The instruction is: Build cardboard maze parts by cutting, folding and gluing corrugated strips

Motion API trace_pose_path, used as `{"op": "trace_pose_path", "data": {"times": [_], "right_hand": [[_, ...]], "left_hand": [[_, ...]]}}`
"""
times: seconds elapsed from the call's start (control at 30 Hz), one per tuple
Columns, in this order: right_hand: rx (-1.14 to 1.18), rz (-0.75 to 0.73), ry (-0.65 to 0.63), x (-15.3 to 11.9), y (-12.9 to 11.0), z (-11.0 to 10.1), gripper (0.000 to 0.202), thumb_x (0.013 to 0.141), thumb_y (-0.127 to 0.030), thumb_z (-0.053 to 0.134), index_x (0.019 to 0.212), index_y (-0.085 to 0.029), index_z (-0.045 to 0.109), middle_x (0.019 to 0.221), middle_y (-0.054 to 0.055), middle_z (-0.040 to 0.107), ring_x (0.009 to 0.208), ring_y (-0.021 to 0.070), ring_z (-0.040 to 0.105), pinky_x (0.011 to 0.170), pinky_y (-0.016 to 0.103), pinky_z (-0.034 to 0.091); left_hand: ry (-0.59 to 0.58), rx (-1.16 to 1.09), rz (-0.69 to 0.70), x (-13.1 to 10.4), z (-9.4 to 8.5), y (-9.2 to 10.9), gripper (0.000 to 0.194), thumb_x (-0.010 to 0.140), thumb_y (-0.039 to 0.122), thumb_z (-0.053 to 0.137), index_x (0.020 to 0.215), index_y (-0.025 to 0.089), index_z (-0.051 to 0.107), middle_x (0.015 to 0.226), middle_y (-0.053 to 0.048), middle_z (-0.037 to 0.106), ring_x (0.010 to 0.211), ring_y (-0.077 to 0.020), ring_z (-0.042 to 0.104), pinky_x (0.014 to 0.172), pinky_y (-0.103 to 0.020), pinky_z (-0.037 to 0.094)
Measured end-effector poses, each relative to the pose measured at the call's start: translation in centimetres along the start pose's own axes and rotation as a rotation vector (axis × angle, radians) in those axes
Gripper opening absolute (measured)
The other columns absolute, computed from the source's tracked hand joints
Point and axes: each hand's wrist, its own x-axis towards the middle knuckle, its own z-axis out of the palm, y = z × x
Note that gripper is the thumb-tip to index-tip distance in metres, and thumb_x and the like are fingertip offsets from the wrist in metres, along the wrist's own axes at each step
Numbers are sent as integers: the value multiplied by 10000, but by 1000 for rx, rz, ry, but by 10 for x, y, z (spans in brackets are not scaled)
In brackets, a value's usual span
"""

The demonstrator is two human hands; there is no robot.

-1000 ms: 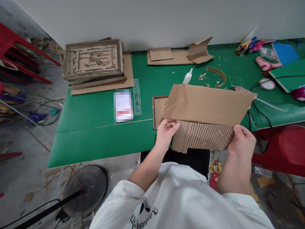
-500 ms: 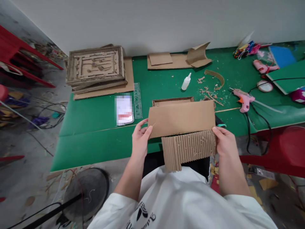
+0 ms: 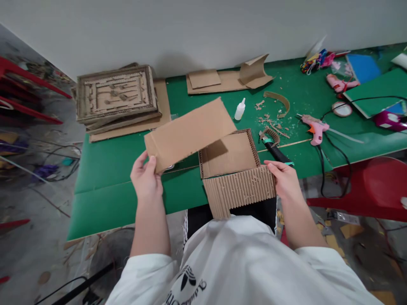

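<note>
My left hand (image 3: 148, 176) pinches the lower left corner of a smooth flat cardboard piece (image 3: 190, 133), which is tilted up to the right. My right hand (image 3: 284, 178) grips the right end of a corrugated cardboard strip (image 3: 243, 186), its ridges facing up and one leg hanging down on the left. Just beyond the strip, a shallow cardboard box (image 3: 233, 156) with corrugated rims lies on the green table (image 3: 104, 190). The flat piece overhangs the box's far left corner. Behind my right hand lies a black-handled tool with teal parts (image 3: 275, 152), partly hidden.
Framed cardboard panels (image 3: 117, 95) are stacked at the left. A white glue bottle (image 3: 240, 110) stands beyond the box, near cardboard scraps (image 3: 276, 125). To the right lie a pink glue gun (image 3: 314, 127) with its cord and a tape roll (image 3: 341, 109). A red stool (image 3: 378, 186) is at the right.
My left hand has moved left with the flat cardboard, uncovering the box. My right hand has let go of that piece and keeps hold of the corrugated strip.
</note>
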Motion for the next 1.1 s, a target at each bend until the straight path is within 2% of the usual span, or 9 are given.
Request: {"op": "trace_pose_path", "data": {"times": [0.23,0.37,0.53,0.6,0.67,0.73,0.9,1.0,1.1], "right_hand": [[26,3,-9,6,-12,17,389,393,-410,854,681,-188,715,635,15,709,579,136,627,547,257,484],[30,-20,-23,14,-18,29,381,395,-401,850,677,-186,709,645,8,705,593,122,612,577,255,476],[26,-41,-51,30,-27,51,355,412,-376,835,683,-186,705,660,-2,690,615,125,599,610,278,479],[19,-49,-63,37,-30,60,344,425,-375,829,683,-186,703,660,-4,682,617,124,592,610,279,480],[9,-69,-66,42,-31,67,320,451,-374,821,682,-190,695,655,-13,670,615,117,583,608,270,480],[-12,-94,-70,44,-32,69,305,504,-378,802,726,-194,700,628,-26,645,585,105,562,580,253,474],[-223,-82,-167,35,-30,55,552,597,-405,762,1117,-262,643,709,-37,634,566,110,564,438,219,473],[-326,-59,-213,28,-25,45,505,566,-382,778,1040,-243,673,836,-7,628,626,128,600,485,285,562],[-446,-154,-157,29,-20,43,374,604,-391,740,934,-217,710,903,26,618,572,113,580,484,314,579]], "left_hand": [[107,-85,22,39,-3,5,372,722,213,674,1059,175,521,859,-26,661,742,-146,654,639,-292,571],[112,115,-13,47,1,7,395,766,198,621,1141,145,511,871,-56,652,755,-164,652,687,-340,571],[237,591,411,7,6,19,487,716,317,692,1170,174,587,1246,-137,517,1157,-259,523,962,-403,467],[27,453,330,-23,18,19,434,790,402,605,1174,201,584,1187,-113,565,1044,-219,589,873,-353,513],[-368,235,8,-49,34,16,576,768,450,623,1285,234,490,1050,-91,645,879,-200,653,752,-334,550],[-533,104,-231,-62,50,12,779,689,393,729,1369,275,368,1000,-75,675,831,-209,678,735,-356,561],[-450,137,-193,-48,68,8,809,637,344,791,1338,269,394,1106,-85,650,968,-218,660,824,-351,539],[-463,292,-179,-37,71,7,845,649,371,780,1373,285,352,987,-65,677,886,-229,673,768,-368,541],[-464,522,-110,-33,75,6,726,656,426,769,1297,294,456,958,-65,679,863,-255,667,761,-377,516]]}}
